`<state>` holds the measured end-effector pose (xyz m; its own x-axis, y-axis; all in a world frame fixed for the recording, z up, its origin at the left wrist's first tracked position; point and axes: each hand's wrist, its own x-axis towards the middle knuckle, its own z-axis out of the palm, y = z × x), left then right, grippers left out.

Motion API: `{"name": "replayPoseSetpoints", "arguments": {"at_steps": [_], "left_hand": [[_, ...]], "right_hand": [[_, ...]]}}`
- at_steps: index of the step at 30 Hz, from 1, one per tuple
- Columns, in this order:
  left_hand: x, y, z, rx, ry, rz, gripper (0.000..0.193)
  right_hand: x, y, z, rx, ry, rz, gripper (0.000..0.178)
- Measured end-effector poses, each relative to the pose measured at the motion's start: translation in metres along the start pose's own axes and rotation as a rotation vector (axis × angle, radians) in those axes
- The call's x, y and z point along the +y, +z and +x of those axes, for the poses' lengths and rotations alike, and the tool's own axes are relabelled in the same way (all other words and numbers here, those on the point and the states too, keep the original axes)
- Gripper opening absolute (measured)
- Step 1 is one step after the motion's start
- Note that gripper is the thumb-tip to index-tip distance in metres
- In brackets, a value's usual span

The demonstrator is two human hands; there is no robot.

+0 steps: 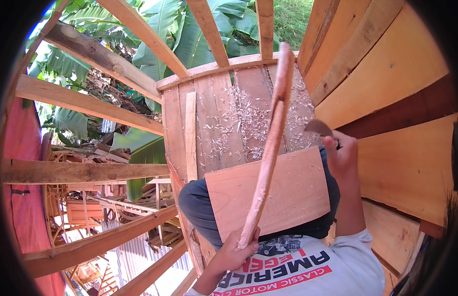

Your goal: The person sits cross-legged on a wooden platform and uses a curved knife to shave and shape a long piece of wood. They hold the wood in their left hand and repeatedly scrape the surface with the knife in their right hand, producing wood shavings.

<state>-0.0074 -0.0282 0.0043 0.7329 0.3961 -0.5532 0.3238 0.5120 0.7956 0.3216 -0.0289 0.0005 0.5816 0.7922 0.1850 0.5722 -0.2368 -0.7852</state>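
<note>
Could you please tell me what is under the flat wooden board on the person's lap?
The person's dark trousers show past the left and right edges of the board; whatever lies directly beneath its middle is covered and cannot be seen.

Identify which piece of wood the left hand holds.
The long, slightly bent stick, gripped near its lower end by the left hand. The rectangular board rests on the person's legs; the narrow strip lies on the plank floor.
</note>
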Motion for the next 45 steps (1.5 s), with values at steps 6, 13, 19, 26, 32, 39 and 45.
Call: {"name": "replayPoseSetpoints", "arguments": {"at_steps": [6, 13, 19, 26, 32, 39, 45], "left_hand": [[0.013, -0.005, 0.012, -0.07, -0.028, -0.616, 0.037], [0.01, 0.001, 0.012, -0.232, -0.012, -0.46, 0.03], [0.012, 0.018, 0.0, 0.003, -0.067, 0.11, 0.021], [0.005, 0.023, 0.01, 0.112, 0.092, 0.369, 0.027], [0.034, 0.008, 0.018, 0.422, 0.167, 0.667, 0.048], [0.025, 0.004, 0.027, 0.585, 0.408, 0.933, 0.048], [0.015, 0.009, 0.027, 0.633, 0.463, 0.99, 0.052]], "right_hand": [[-0.019, 0.022, -0.043, -0.189, -0.127, 0.01, 0.063], [-0.044, 0.023, -0.042, -0.2, -0.274, -0.078, 0.058], [-0.018, 0.017, -0.025, 0.018, -0.18, -0.109, 0.058], [-0.002, 0.001, -0.008, 0.045, 0.027, 0.169, 0.062], [0.007, 0.027, -0.04, -0.201, 0.197, 0.604, 0.053], [-0.027, 0.026, -0.034, -0.203, 0.321, 1.102, 0.033], [-0.044, 0.032, -0.029, -0.071, 0.378, 1.128, 0.02]]}}
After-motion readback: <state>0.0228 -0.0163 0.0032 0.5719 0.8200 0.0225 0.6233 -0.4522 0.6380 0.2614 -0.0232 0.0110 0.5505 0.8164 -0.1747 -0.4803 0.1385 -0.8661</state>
